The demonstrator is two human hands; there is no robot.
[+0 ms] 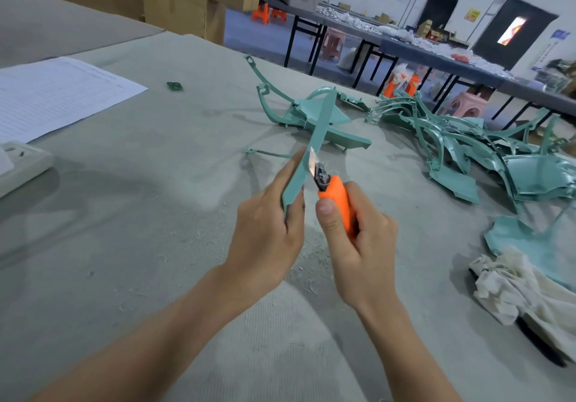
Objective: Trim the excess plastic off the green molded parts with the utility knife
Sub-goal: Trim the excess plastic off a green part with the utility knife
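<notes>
Head view, left hand point(265, 230) gripping slim matte-green strip point(311, 139) — orange knife point(335, 202)

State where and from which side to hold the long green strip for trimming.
Hold the green strip at its lower end, from the left, as the left hand does: the knife blade meets its right edge higher up, so the grip sits below it.

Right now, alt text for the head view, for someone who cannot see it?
The left hand holds a long green molded strip over a grey table while the right hand grips an orange utility knife, blade at the strip's edge. More green parts lie piled to the right.
</notes>
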